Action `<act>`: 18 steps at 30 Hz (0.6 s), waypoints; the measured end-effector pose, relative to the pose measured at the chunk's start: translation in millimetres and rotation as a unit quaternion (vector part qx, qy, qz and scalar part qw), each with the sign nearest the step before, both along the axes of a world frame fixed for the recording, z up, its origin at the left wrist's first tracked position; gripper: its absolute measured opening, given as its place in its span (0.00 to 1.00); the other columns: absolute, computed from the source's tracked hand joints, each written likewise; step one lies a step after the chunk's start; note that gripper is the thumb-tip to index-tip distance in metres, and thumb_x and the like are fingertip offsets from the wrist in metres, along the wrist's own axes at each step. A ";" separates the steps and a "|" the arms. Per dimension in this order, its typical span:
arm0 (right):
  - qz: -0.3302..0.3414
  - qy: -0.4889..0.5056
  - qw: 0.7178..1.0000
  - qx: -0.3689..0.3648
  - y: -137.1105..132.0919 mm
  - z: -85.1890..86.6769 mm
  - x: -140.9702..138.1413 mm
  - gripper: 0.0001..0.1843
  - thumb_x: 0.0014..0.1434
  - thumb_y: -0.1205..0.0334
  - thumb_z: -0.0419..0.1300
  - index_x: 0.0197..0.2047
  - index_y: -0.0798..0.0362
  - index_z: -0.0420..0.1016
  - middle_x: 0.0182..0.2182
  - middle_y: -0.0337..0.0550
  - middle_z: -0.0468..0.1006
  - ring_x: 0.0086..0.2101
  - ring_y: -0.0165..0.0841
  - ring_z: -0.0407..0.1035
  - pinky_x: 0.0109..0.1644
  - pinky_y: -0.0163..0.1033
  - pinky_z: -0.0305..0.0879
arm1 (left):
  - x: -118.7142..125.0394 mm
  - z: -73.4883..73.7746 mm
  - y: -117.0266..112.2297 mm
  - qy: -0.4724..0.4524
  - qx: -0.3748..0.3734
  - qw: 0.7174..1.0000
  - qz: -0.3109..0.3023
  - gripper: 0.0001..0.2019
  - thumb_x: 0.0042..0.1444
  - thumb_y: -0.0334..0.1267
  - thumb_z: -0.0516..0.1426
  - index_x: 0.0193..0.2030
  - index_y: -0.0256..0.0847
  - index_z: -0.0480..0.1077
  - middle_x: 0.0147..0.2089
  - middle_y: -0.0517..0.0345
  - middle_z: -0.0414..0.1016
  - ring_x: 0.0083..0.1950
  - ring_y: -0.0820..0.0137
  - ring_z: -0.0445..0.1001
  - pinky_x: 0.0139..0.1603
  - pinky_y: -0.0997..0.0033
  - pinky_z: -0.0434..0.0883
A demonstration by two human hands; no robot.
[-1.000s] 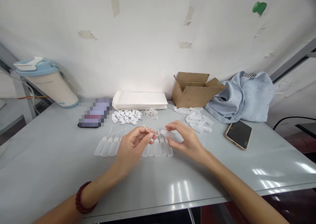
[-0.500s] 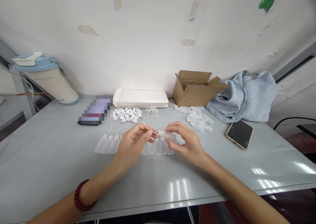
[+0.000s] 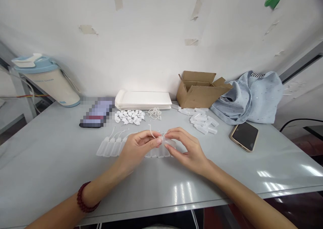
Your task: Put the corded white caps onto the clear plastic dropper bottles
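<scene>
Between the fingers of my right hand (image 3: 188,148) is a small translucent plastic bottle (image 3: 170,142), its neck pointing left. My left hand (image 3: 142,143) pinches a thin white strap (image 3: 151,131) at the bottle's neck; the strap's loose end sticks up above the fingers. Fingertips of both hands nearly meet there and hide the join. Behind and below them lies a row of similar bottles (image 3: 107,147), the left ones with straps at their necks. Farther back are a pile of white caps (image 3: 130,116), a heap of loose straps (image 3: 154,113) and several loose bottles (image 3: 202,120).
A stack of white padded envelopes (image 3: 143,99) and an open cardboard box (image 3: 199,96) stand against the wall. A blue cloth bag (image 3: 262,98) and a phone (image 3: 244,137) lie at the right. A tumbler (image 3: 50,82) and a pixelated phone (image 3: 97,113) are at the left.
My hands have come closer together at the bottle's neck. The strap has swung from slanting to more upright, and the right hand has shifted slightly left with the bottle.
</scene>
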State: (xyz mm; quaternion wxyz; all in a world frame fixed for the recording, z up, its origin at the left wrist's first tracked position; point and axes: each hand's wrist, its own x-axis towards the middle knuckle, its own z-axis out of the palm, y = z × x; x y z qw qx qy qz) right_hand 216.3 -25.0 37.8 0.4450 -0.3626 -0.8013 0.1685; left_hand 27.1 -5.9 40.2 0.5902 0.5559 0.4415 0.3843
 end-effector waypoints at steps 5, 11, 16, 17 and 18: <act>0.000 0.003 0.998 -0.057 -0.6 -5.2 2.2 0.14 0.60 0.67 0.59 0.49 0.49 0.67 0.42 0.45 0.77 0.42 0.34 0.74 0.46 0.41 0.73 | 0.4 0.0 -0.9 0.015 0.041 0.999 0.012 0.08 0.51 0.42 0.63 0.37 0.43 0.76 0.31 0.60 0.77 0.36 0.69 0.76 0.38 0.72 0.73; 0.015 0.001 0.998 -0.065 -1.6 -10.2 0.7 0.18 0.61 0.67 0.58 0.54 0.49 0.65 0.44 0.45 0.78 0.44 0.34 0.75 0.46 0.41 0.74 | 2.1 -0.1 -3.7 0.021 0.101 0.995 -0.006 0.08 0.53 0.41 0.62 0.38 0.42 0.75 0.37 0.58 0.78 0.38 0.68 0.77 0.42 0.69 0.75; 0.000 0.010 0.999 -0.051 0.4 -7.7 -0.6 0.16 0.61 0.67 0.58 0.53 0.50 0.71 0.38 0.44 0.79 0.37 0.34 0.74 0.41 0.40 0.73 | 4.0 -6.9 -6.4 0.140 0.213 0.965 0.065 0.10 0.56 0.42 0.59 0.44 0.42 0.71 0.44 0.54 0.76 0.41 0.65 0.76 0.42 0.63 0.76; -0.009 0.016 0.998 -0.058 0.8 -7.0 -0.6 0.16 0.61 0.66 0.58 0.52 0.49 0.72 0.36 0.44 0.79 0.36 0.33 0.74 0.40 0.40 0.73 | 4.6 -8.3 -7.0 0.179 0.286 0.936 0.104 0.11 0.56 0.41 0.59 0.46 0.42 0.70 0.46 0.52 0.75 0.43 0.63 0.75 0.43 0.61 0.75; -0.019 0.024 0.997 -0.070 1.2 -6.3 -0.6 0.15 0.60 0.66 0.59 0.51 0.50 0.74 0.35 0.43 0.79 0.36 0.33 0.74 0.40 0.40 0.72 | 5.2 -9.5 -7.6 0.210 0.369 0.895 0.138 0.13 0.56 0.39 0.59 0.48 0.42 0.68 0.47 0.51 0.74 0.46 0.62 0.74 0.45 0.59 0.74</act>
